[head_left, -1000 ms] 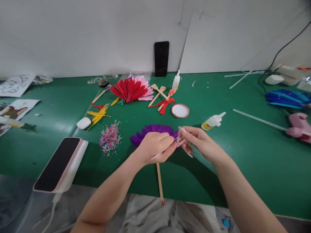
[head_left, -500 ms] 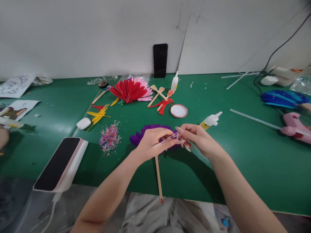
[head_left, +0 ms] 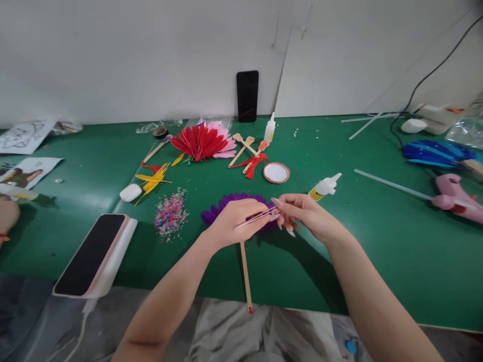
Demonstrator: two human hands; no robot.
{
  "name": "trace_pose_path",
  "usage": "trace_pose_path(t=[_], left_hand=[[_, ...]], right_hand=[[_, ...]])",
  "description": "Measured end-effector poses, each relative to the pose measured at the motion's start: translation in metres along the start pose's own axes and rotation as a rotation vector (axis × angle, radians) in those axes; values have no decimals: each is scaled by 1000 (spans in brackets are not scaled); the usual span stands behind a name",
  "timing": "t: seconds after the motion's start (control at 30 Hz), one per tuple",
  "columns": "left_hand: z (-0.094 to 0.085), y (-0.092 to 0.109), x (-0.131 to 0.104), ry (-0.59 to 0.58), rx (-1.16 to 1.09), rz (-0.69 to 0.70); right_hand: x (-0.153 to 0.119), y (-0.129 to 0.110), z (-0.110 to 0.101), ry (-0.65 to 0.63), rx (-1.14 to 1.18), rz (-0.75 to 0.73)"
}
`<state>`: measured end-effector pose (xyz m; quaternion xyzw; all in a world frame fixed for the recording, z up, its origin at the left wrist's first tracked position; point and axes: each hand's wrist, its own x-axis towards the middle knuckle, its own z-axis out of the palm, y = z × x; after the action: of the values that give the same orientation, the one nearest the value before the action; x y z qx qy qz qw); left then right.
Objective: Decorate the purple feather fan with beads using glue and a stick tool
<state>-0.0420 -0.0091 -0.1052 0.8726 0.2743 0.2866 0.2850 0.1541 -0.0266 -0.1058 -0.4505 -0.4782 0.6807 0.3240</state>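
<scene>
Thin white strands stretch across my left hand, whose thumb and fingers pinch near their right end. My right hand meets it there, fingertips closed on the tip of the strands. Below both hands lies a fan of purple feathers, partly hidden by my left hand. Its wooden stick points toward the table's front edge and has a red tip. A glue bottle with a white cap lies just beyond my right hand.
Colourful bits, a phone and yellow feathers lie left. Behind are a red feather fan, wooden sticks and a round lid. A pink glue gun is right; another person's hand is far left.
My hands have stayed almost in place, with the right fingertips slightly closer to the left ones. The other person's hand shows more at the far left. The view has shifted slightly.
</scene>
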Motion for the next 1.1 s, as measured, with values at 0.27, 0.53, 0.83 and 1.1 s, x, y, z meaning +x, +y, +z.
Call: trace_pose_path(t=[0.27,0.53,0.83,1.1], left_hand=[[-1,1,1,-4,6,44],[-1,5,1,9,28,73],[-2,5,1,10,47,24],[-3,8,3,83,-112,-102]], right_hand=[[0,0,-2,-45,8,30],[-2,0,-3,-109,77,75],[-3,-3,-2,-118,67,44],[-3,-4,-1,-93,6,17]])
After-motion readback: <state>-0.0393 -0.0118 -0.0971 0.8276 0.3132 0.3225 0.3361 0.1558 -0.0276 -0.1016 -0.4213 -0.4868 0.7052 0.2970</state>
